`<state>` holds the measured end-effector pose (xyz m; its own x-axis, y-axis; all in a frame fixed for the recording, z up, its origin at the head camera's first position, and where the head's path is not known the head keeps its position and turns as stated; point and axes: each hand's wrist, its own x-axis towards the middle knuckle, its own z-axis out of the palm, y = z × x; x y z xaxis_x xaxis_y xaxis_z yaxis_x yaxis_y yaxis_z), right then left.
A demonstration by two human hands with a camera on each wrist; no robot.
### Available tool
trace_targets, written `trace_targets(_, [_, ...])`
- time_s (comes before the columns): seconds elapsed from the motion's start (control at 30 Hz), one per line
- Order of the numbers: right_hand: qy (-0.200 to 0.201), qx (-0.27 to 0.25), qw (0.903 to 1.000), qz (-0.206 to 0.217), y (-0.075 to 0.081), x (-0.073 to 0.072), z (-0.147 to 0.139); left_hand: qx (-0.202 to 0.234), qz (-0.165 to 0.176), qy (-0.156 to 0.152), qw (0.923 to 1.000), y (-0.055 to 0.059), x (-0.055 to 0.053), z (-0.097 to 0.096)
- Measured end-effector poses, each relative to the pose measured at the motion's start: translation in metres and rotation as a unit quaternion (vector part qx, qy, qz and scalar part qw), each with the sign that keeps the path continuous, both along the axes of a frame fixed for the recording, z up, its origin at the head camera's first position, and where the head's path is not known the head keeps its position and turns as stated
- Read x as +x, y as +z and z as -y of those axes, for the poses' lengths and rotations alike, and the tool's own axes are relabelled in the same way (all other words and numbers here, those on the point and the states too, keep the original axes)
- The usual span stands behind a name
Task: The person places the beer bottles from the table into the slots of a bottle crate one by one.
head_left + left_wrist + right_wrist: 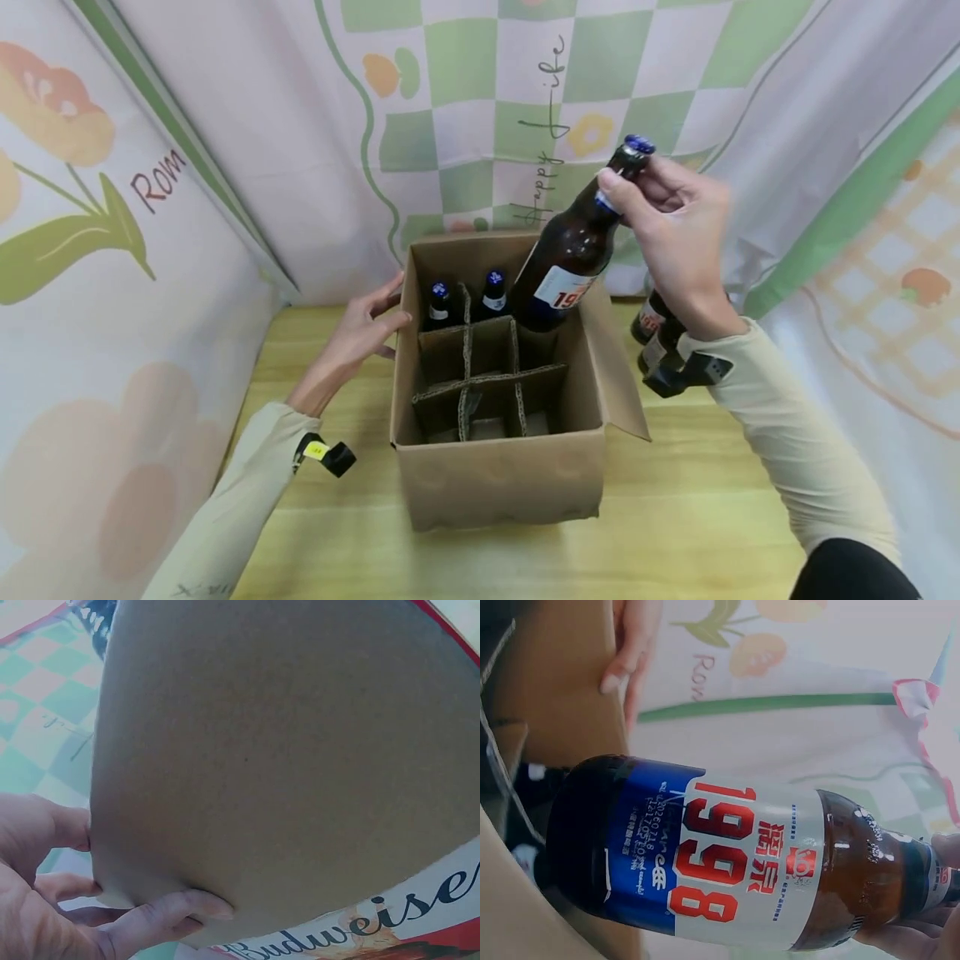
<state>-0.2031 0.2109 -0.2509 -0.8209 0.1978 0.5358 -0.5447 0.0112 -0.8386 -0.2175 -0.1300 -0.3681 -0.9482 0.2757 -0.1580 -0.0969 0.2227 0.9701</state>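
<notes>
An upright cardboard box (pixel 498 471), its top open, has cardboard dividers (pixel 491 379) inside. Two blue-capped bottles stand in its far row: one beer bottle (pixel 439 304) in the left compartment, another beer bottle (pixel 494 293) in the middle one. My right hand (pixel 686 221) grips a brown beer bottle (pixel 566 258) by the neck. That bottle is tilted, cap up to the right, its base over the far right compartment; a "1998" label shows in the right wrist view. My left hand (pixel 360 333) holds the box's left side, thumb at the rim and fingers (pixel 161 915) against the outside.
More brown bottles (pixel 660 346) stand on the wooden table (pixel 690 500) to the right of the box, partly behind my right wrist. A box flap (pixel 615 371) sticks out on the right side. Patterned cloth (pixel 457 125) hangs around the table.
</notes>
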Motion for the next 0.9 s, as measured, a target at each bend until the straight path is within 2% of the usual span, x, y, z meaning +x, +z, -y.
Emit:
trace_targets(0.17, [0.016, 0.059, 0.9978, 0.026, -0.015, -0.006, 0.02, 0.009, 0.0, -0.001, 1.0, 0.002, -0.002, -0.002])
trace_targets(0.4, [0.045, 0.128, 0.9881, 0.072, -0.028, -0.018, 0.046, 0.016, 0.008, -0.012, 0.9998, 0.001, -0.004, 0.002])
trace_targets(0.57, [0.058, 0.151, 0.981, 0.107, -0.03, -0.024, 0.059, 0.014, 0.013, -0.012, 0.9997, 0.0, -0.005, 0.005])
trace_targets(0.7, [0.06, 0.171, 0.9764, 0.118, -0.032, -0.029, 0.066, 0.011, 0.013, -0.015, 0.9997, 0.0, -0.007, 0.006])
trace_targets(0.9, [0.09, 0.184, 0.9697, 0.132, -0.035, -0.035, 0.077, 0.008, 0.016, -0.016, 0.9997, 0.002, -0.011, 0.009])
